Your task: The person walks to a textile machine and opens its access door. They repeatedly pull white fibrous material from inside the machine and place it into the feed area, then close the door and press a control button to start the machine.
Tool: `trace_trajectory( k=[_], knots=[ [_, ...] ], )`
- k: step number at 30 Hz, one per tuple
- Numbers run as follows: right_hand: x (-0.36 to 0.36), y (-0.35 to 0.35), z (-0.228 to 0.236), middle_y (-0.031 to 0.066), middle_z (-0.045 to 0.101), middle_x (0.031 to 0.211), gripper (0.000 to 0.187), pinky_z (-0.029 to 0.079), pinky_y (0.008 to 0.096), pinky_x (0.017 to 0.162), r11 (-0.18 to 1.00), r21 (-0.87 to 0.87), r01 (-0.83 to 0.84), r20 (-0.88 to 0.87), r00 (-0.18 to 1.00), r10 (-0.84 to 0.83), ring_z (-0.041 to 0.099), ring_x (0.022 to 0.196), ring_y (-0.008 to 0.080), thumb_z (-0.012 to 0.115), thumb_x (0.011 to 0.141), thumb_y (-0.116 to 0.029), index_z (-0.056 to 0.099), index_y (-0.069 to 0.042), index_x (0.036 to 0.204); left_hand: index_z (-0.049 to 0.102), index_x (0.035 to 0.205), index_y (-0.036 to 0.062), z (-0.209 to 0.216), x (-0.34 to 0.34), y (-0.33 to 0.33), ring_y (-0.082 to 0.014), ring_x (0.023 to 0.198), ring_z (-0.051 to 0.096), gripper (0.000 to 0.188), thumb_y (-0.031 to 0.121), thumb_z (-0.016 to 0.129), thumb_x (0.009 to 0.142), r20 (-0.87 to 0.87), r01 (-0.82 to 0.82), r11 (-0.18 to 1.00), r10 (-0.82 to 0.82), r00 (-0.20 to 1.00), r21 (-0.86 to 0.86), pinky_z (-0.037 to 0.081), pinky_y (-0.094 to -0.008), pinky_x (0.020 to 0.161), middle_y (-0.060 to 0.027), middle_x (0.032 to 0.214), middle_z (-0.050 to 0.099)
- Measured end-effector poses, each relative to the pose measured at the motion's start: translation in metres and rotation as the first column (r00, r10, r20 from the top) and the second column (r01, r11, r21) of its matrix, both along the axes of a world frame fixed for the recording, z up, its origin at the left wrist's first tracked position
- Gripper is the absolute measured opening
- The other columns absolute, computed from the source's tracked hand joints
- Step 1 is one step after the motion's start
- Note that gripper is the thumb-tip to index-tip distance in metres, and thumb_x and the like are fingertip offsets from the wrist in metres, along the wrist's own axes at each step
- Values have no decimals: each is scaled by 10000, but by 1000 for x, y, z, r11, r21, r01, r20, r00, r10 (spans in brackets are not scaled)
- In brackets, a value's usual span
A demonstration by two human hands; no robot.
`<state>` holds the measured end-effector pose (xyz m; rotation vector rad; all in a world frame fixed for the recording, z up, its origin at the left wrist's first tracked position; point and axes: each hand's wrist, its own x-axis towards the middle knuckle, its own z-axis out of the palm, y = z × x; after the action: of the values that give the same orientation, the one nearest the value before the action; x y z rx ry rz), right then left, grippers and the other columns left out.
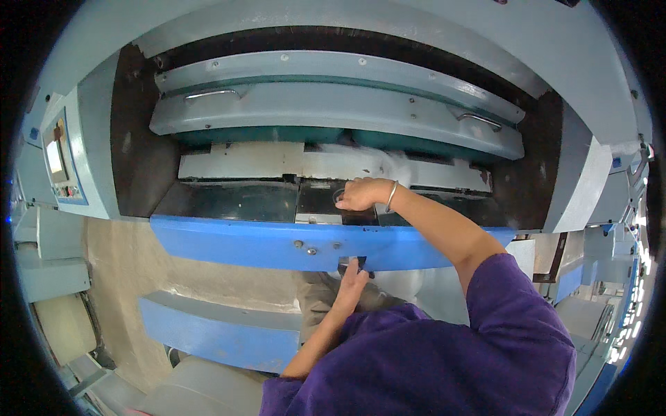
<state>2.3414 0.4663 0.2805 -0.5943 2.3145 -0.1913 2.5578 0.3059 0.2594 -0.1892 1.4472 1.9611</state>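
My right hand (368, 194) reaches over the blue front bar (236, 243) of a large grey machine, a light bangle at the wrist. Its fingers are curled closed beside a small round, ring-like thing (338, 196) on the dark bed plate; what they grip is hidden. Lower down, my left hand (352, 281) is at a dark fitting (352, 263) on the bar's lower edge. One digit points up against that fitting while the others fold in below, and what they hold cannot be made out.
Behind the bed, a grey cover (333, 107) with two metal handles spans the opening, above a pale metal strip (236, 161). A control panel (61, 159) stands at the left. Near my legs lies a blue-fronted step (222, 333); more grey machines line both sides.
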Motion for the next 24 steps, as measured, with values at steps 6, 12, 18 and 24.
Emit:
trace_trajectory(
  k=[6, 12, 18, 24],
  knots=[
    [2, 35, 53, 211, 626, 937, 496, 452, 400, 797, 762, -561, 322, -13, 918, -397, 590, 876, 345, 406, 942, -431, 619, 10, 1019, 357, 1346, -48, 10, 3, -31, -148, 1123, 462, 558, 243, 565, 917, 81, -31, 994, 40, 996, -105, 357, -285, 973, -62, 1226, 502],
    [44, 107, 76, 143, 657, 967, 377, 473, 321, 793, 520, -676, 521, 39, 731, -681, 611, 871, 239, 516, 931, -316, 599, 15, 1092, 361, 1344, -67, 13, 11, -82, -232, 1268, 399, 596, 270, 588, 909, 80, -109, 979, 124, 989, -175, 300, -331, 1059, -187, 1374, 415],
    [113, 126, 69, 92, 657, 963, 348, 479, 275, 815, 229, -685, 691, 232, 506, -831, 598, 871, 135, 539, 933, -253, 590, 32, 1125, 367, 1346, -43, 42, 2, -122, -210, 1187, 460, 601, 301, 589, 907, -2, -123, 960, 127, 992, -252, 371, -341, 999, -158, 1323, 455],
    [193, 69, 75, 79, 654, 964, 350, 472, 265, 822, 20, -684, 729, 314, 319, -894, 595, 869, 127, 524, 941, -236, 575, 38, 1152, 407, 1306, -67, 55, -40, -151, -196, 1146, 496, 557, 242, 620, 894, -78, 112, 958, -137, 988, -265, 389, -307, 979, -157, 1267, 508]
  ],
)
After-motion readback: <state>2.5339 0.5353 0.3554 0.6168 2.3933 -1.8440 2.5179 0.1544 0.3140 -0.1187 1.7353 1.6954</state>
